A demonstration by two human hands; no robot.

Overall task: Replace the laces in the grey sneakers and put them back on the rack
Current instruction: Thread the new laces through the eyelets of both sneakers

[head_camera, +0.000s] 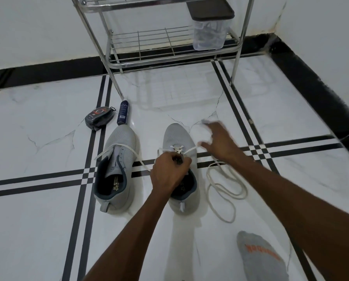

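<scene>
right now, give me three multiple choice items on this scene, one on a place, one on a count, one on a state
1. Where does the clear container with the dark lid stand?
A. on the rack's lower wire shelf
B. on the floor beside the spray can
C. inside a sneaker

2. How many grey sneakers are on the floor?
A. one
B. two
C. three

3. How far is the right sneaker laced?
A. fully laced and tied
B. no lace in it
C. only the rows nearest the toe

Answers:
1 A, it sits at the right end of that shelf.
2 B, the left sneaker and the right sneaker lie side by side.
3 C, the white lace crosses near the toe, its slack coils on the floor, and the left hand grips the shoe while the right hand pulls.
</scene>
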